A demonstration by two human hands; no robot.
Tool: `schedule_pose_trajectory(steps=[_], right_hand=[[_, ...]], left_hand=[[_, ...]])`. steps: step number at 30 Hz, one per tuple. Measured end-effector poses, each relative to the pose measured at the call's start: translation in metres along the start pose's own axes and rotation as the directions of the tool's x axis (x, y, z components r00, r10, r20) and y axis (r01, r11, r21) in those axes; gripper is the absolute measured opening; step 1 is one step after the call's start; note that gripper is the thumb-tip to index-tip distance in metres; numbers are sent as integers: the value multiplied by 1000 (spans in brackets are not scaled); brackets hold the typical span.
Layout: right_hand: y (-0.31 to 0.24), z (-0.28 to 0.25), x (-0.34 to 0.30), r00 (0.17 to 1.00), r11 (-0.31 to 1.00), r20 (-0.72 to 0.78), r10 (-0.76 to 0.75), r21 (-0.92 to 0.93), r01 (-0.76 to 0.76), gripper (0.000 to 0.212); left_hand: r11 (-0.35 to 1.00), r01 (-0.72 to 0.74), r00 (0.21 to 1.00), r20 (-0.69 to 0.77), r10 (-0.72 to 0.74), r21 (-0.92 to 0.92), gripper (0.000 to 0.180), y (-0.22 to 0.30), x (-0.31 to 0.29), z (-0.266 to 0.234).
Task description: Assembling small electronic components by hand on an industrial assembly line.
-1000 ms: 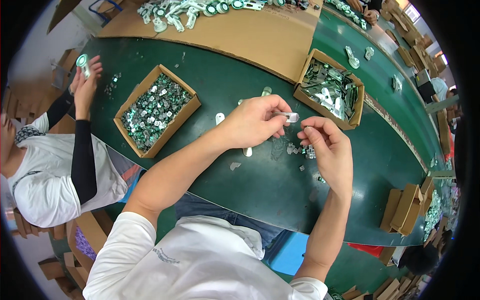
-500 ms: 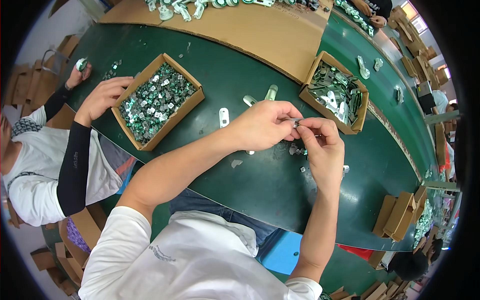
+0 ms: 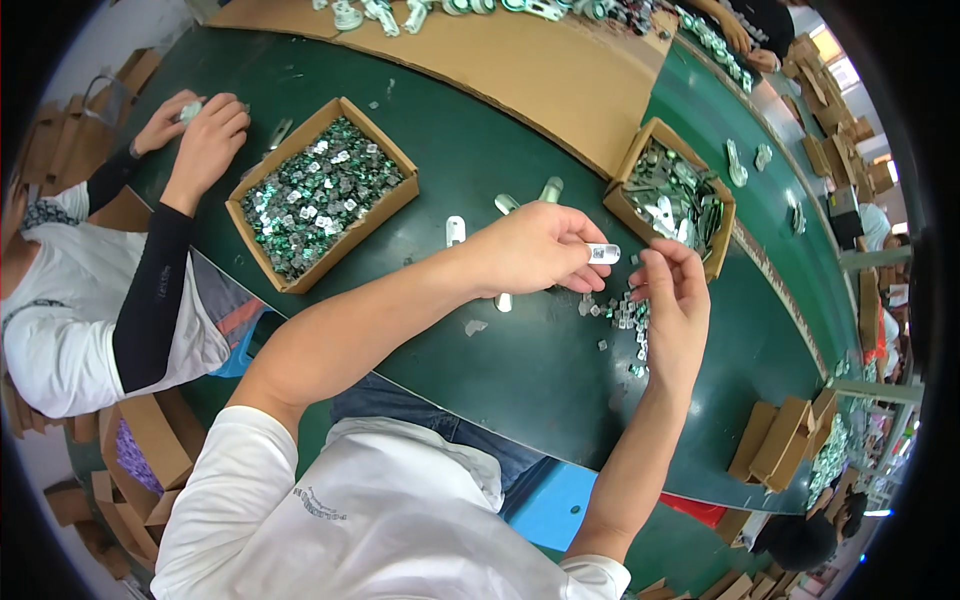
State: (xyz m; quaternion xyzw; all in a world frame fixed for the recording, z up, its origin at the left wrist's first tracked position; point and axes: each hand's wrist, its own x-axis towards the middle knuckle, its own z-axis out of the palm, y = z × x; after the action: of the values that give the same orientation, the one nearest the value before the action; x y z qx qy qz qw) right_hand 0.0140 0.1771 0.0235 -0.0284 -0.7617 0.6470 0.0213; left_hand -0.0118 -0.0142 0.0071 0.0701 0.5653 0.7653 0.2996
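Observation:
A small flat silver plate [image 3: 604,254] with a rounded end and a dark opening is pinched in my left hand [image 3: 535,250], its free end pointing right. My right hand [image 3: 678,305] hovers just to the right, apart from the plate. Its thumb and fingers are curled together, and whatever lies between the tips is too small to make out. Small clear and dark square pieces [image 3: 625,316] lie scattered on the table below and beside the right fingers. More rounded plates rest around my left hand, one of them a white-silver plate [image 3: 455,231] left of the wrist.
A cardboard box [image 3: 410,190] full of small square pieces stands at left. Another cardboard box [image 3: 716,266] of metal plates stands at right, beyond my right hand. A flat cardboard sheet [image 3: 520,85] covers the far table. At left, a co-worker's hands [image 3: 208,140] handle a small part.
My hands have moved apart, the right going rightward and away from the plate. The plate stays in my left hand and now shows its flat face. The co-worker's hands have come together.

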Motion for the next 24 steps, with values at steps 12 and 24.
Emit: schedule_pose_trajectory(steps=[12, 24], right_hand=[[-24, 44, 38, 960, 770, 274, -53, -602, 214, 23], [-89, 236, 228, 506, 210, 607, -612, -492, 845, 34]], left_hand=[[817, -496, 715, -396, 576, 294, 12, 8, 9, -20], [548, -274, 825, -100, 557, 790, 14, -24, 9, -2]])
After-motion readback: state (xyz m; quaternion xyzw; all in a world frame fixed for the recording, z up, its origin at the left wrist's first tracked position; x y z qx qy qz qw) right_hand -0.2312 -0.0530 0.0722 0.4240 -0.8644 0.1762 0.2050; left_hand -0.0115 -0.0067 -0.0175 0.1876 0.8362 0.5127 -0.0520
